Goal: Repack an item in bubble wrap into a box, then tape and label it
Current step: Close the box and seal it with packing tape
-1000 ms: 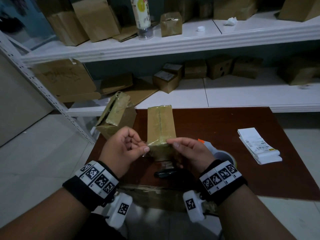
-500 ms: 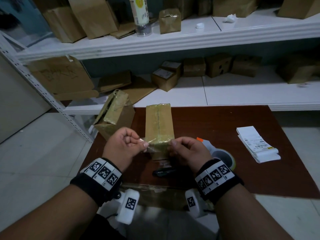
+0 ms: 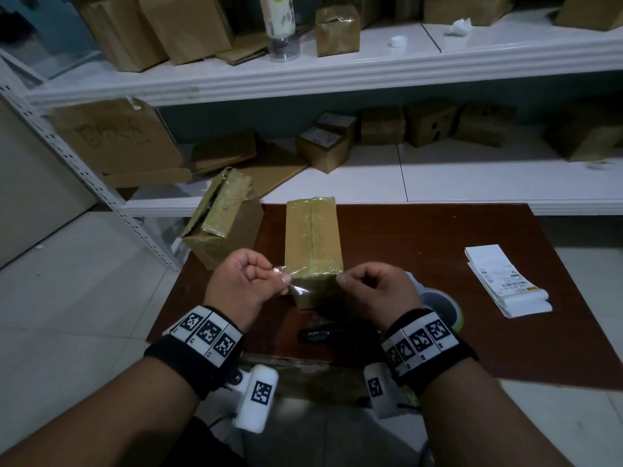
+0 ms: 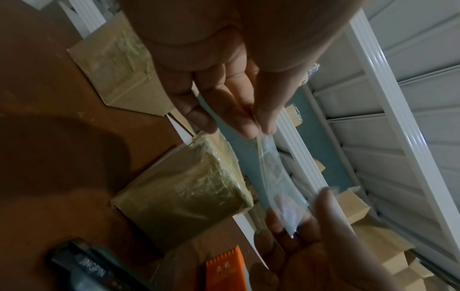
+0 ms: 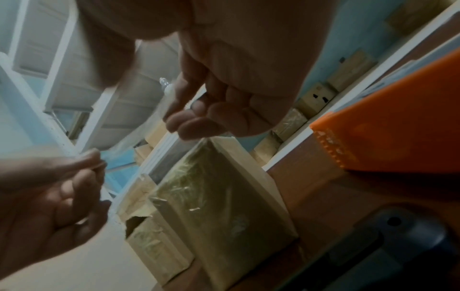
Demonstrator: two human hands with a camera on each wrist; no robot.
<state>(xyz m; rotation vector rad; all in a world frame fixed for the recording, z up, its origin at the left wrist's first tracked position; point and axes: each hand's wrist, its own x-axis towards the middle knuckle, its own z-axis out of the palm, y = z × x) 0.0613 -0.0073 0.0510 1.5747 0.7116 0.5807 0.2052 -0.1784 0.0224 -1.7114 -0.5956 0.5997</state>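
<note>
A cardboard box, taped along its top, stands in the middle of the brown table. Above its near end a short strip of clear tape stretches between my two hands. My left hand pinches the strip's left end with thumb and fingertip. My right hand pinches the other end at the box's near right corner. The left wrist view shows the tape strip hanging free beside the box, running from the left fingertips to the right hand. The right wrist view is blurred around the tape.
A tape dispenser with an orange blade lies behind my right wrist. A black tool lies at the table's near edge. A stack of white labels lies right. A second taped box leans at the table's left corner; shelves hold more boxes.
My left hand has drawn the clear tape out to the left of the box's near end, so the strip now shows between both hands. The box has not moved.
</note>
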